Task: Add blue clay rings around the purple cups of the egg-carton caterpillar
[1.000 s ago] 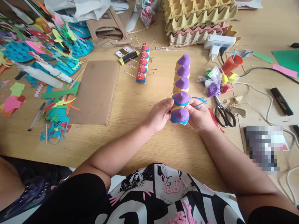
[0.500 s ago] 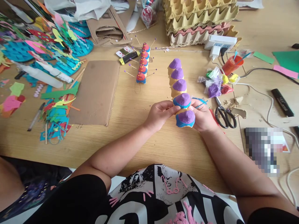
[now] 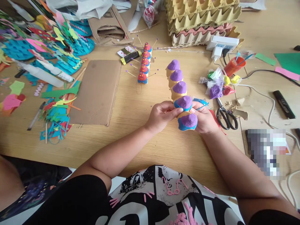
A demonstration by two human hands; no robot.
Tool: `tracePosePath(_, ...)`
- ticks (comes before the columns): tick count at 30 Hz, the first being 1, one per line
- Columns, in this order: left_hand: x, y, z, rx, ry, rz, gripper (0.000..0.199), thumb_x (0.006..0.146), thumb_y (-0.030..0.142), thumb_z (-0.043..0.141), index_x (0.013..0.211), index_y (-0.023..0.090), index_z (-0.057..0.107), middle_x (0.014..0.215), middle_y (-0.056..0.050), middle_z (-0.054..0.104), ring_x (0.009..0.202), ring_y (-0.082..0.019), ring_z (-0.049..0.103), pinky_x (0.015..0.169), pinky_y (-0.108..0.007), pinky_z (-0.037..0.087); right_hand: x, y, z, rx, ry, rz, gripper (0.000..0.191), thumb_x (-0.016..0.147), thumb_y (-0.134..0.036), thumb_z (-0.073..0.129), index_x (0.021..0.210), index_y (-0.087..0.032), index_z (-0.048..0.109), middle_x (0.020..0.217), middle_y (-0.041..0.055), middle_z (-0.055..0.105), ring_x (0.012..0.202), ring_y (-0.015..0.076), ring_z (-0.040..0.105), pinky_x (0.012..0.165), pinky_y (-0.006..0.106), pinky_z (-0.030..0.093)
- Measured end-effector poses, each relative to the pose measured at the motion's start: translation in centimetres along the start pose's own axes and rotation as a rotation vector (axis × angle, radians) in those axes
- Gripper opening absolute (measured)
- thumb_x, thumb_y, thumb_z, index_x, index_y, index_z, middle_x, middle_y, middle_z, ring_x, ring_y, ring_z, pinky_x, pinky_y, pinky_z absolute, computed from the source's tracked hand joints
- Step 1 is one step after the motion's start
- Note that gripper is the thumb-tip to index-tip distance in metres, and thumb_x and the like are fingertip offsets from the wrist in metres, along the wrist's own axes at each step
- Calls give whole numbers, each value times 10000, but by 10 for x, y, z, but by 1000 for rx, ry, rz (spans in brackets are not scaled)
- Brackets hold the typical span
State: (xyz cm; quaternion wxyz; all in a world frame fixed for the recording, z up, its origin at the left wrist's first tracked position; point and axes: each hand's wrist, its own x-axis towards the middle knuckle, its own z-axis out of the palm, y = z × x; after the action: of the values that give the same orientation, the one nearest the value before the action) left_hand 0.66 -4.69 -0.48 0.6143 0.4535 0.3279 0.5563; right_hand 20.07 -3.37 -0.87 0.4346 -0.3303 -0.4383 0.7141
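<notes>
Between both hands is an egg-carton strip [image 3: 180, 87] with several bumps, each topped with purple clay. Blue clay rings the two bumps nearest me; the farther ones show bare yellowish carton below the purple. My left hand [image 3: 162, 115] pinches the strip's left side, thumb against the gap between the two near bumps. On the other side my right hand [image 3: 204, 118] grips it with the thumb at the same gap. A blue stick and a small blue clay packet [image 3: 201, 103] show beside the right fingers. Farther back stands a finished-looking red and blue carton caterpillar [image 3: 144, 64] with pin-like legs.
A cardboard sheet [image 3: 97, 93] lies left, near paper scraps [image 3: 57, 115] and glue bottles [image 3: 42, 75]. To the right are scissors [image 3: 226, 115], bagged clay [image 3: 215, 90], an orange cup [image 3: 234, 66], a power strip [image 3: 222, 43] and cables. Egg trays [image 3: 201, 18] are stacked behind.
The strip has tilted slightly, its far end shifting left and its near end a little right and toward me. Both hands keep their hold; the view has shifted slightly.
</notes>
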Motion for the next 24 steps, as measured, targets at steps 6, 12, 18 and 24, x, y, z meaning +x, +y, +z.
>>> tracePosePath(6,2,-1,4,-180,-57,-141,477,732,699,986,849,246,892,837,-30,821,850,-192,746,880,-378,586,1,-1,5,13,35,-34,384,705,-584,1033,873,-287,857,775,12,787,641,163,641,627,324,605)
tracePosePath(12,0,3,6,-191,-31,-163,488,706,685,1007,810,231,861,812,-26,796,855,-207,745,896,-400,593,0,3,8,71,51,-47,347,682,-520,1066,862,-309,859,834,-11,827,697,173,710,707,343,653)
tracePosePath(18,0,1,7,-225,-38,-174,560,725,761,959,730,222,810,738,-22,727,772,-184,688,791,-371,553,0,3,5,67,22,-43,357,715,-517,1055,905,-275,876,845,0,838,706,162,725,708,327,643)
tracePosePath(24,0,3,6,-213,-26,-131,457,758,660,988,753,232,828,720,5,717,769,-165,677,832,-354,561,1,0,10,103,6,-63,303,711,-494,1062,838,-299,868,775,-33,821,645,142,709,681,311,652)
